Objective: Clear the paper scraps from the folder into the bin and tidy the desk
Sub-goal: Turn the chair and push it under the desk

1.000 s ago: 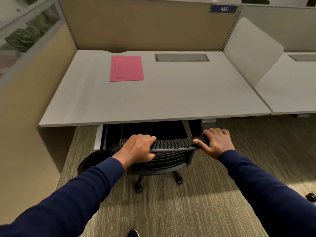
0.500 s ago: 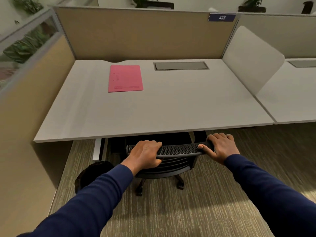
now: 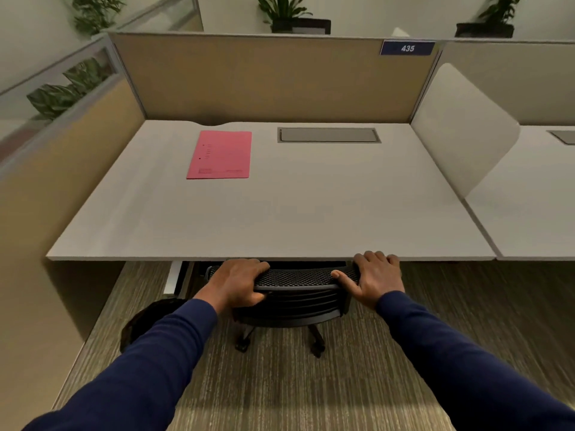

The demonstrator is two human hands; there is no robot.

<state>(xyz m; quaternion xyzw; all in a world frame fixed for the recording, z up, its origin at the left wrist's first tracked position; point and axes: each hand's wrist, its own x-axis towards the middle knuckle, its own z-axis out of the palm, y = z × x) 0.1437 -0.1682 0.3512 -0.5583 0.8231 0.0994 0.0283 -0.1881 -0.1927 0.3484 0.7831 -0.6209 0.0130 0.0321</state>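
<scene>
A closed pink folder [image 3: 219,154] lies flat on the white desk [image 3: 280,219], back left of its middle. A black mesh office chair [image 3: 295,293] sits tucked under the desk's front edge. My left hand [image 3: 239,283] grips the left end of the chair's top rail. My right hand [image 3: 375,276] grips the right end, its fingertips at the desk edge. A dark round bin [image 3: 146,321] stands on the floor left of the chair, partly hidden behind my left sleeve. No paper scraps are visible.
Tan cubicle panels enclose the desk at the back and left. A grey cable hatch [image 3: 328,135] is set into the desk's rear. A white curved divider [image 3: 460,129] separates the neighbouring desk on the right. Striped carpet covers the floor.
Both hands have pushed the chair forward, and its back now sits under the desk edge. The view has moved closer and tilted upward.
</scene>
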